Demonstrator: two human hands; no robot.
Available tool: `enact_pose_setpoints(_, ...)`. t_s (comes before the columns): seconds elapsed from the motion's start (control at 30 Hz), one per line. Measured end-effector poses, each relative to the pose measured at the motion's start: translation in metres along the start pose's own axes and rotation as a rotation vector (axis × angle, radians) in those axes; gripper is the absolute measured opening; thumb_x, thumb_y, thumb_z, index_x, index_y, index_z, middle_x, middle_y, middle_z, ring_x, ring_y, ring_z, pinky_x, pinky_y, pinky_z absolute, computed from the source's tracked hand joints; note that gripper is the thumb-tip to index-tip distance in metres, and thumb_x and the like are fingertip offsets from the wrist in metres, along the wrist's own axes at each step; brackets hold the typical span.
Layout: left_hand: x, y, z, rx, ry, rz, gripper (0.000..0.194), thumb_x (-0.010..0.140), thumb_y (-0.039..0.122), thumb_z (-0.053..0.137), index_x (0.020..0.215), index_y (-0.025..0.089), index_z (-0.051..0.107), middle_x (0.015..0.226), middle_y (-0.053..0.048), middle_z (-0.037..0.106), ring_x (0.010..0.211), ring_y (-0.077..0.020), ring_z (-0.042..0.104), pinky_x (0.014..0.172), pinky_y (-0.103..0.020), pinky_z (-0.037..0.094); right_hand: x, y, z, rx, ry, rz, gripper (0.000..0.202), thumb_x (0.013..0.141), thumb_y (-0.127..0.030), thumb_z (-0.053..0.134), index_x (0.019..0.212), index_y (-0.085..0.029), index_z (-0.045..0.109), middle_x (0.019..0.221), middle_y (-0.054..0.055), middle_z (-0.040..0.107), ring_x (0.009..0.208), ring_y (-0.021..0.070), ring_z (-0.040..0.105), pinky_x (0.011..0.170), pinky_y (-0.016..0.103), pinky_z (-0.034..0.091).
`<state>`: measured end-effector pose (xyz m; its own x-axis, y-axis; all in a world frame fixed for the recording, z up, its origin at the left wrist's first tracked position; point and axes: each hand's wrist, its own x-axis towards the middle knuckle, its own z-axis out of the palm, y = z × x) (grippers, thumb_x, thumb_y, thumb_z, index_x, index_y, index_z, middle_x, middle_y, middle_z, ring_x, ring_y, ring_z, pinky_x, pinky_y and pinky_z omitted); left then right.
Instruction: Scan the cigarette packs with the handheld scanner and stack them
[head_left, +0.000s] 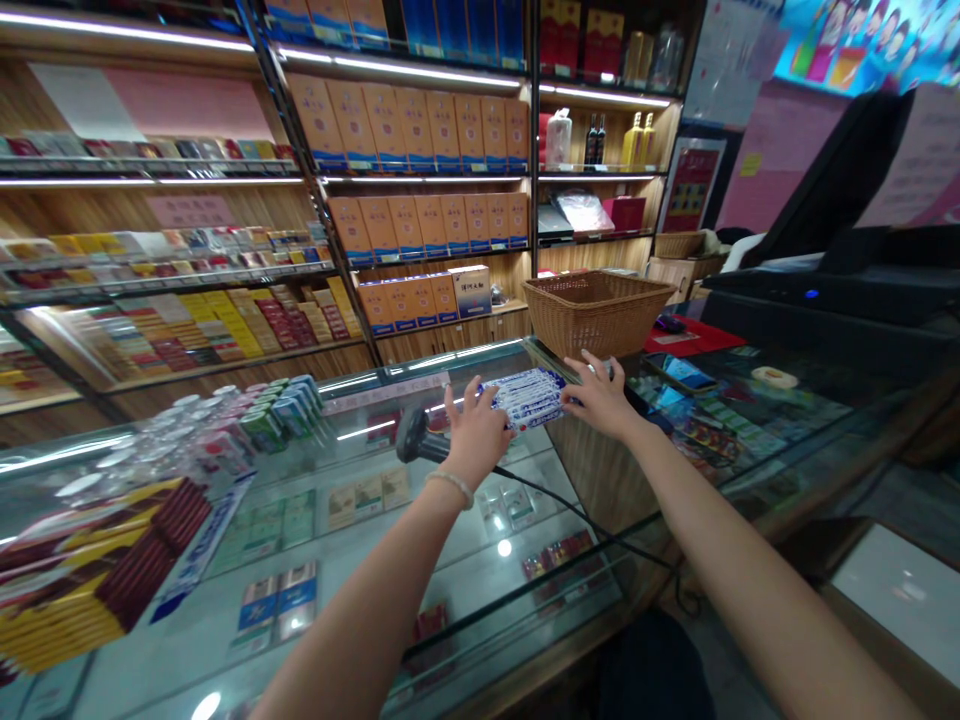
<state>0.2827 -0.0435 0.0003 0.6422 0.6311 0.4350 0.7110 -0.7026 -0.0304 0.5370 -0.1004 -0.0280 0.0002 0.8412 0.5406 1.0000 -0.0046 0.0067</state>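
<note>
A row of slim blue-and-white packets [529, 395] lies on the glass counter, their print too small to read. My left hand [478, 432] is at the row's left end, fingers bent and spread, thumb along the near edge. Against the right end, my right hand [600, 397] has its thumb and fingers curved around the packets. The row sits between both hands. A dark handheld barcode scanner [415, 437] rests just left of my left hand, and its cable passes beneath my forearm.
A wicker basket [600, 310] stands behind my right hand. Stacked yellow-and-maroon boxes [105, 570] and several small containers [217, 430] occupy the counter's left. A phone [681, 373] and black machine [862, 300] are at right. Shelves of orange boxes [427, 230] rise behind.
</note>
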Motion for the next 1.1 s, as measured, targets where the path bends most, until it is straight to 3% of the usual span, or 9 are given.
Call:
enact_pose_setpoints(0.33, 0.006, -0.006, -0.017, -0.002, -0.007, -0.047, 0.011, 0.089, 0.033, 0.074, 0.092, 0.029, 0.083, 0.156, -0.007, 0.057, 0.156, -0.044, 0.028, 0.121, -0.081, 0.011, 0.014, -0.005, -0.011, -0.021, 0.036, -0.005, 0.004, 0.091, -0.029, 0.074, 0.092, -0.028, 0.078, 0.163, 0.008, 0.048, 0.157, 0.0393, 0.029, 0.119, 0.078, 0.017)
enact_pose_setpoints(0.57, 0.007, -0.036, -0.05, -0.03, -0.006, -0.08, 0.017, 0.09, 0.038, 0.071, 0.1, 0.033, 0.084, 0.16, -0.007, 0.053, 0.157, -0.046, 0.025, 0.118, -0.085, 0.008, 0.031, -0.023, -0.021, 0.047, 0.058, -0.016, 0.009, 0.095, -0.033, 0.069, 0.095, -0.028, 0.077, 0.165, 0.006, 0.045, 0.158, 0.0378, 0.025, 0.121, 0.076, 0.016)
enact_pose_setpoints(0.77, -0.016, -0.078, -0.071, -0.048, 0.051, -0.169, 0.018, 0.09, 0.037, 0.069, 0.1, 0.032, 0.083, 0.159, -0.006, 0.053, 0.155, -0.0445, 0.027, 0.121, -0.081, 0.009, 0.05, -0.068, -0.029, 0.115, 0.056, -0.034, 0.015, 0.098, -0.038, 0.065, 0.095, -0.028, 0.077, 0.166, 0.006, 0.043, 0.159, 0.0375, 0.023, 0.121, 0.076, 0.017)
enact_pose_setpoints(1.1, -0.084, -0.164, -0.086, -0.143, 0.173, -0.368, 0.018, 0.09, 0.037, 0.068, 0.096, 0.026, 0.08, 0.16, -0.009, 0.052, 0.155, -0.0407, 0.031, 0.126, -0.07, 0.018, 0.082, -0.177, -0.032, 0.199, 0.12, -0.135, 0.015, 0.098, -0.033, 0.065, 0.09, -0.026, 0.076, 0.165, 0.007, 0.045, 0.158, 0.0377, 0.026, 0.121, 0.078, 0.016)
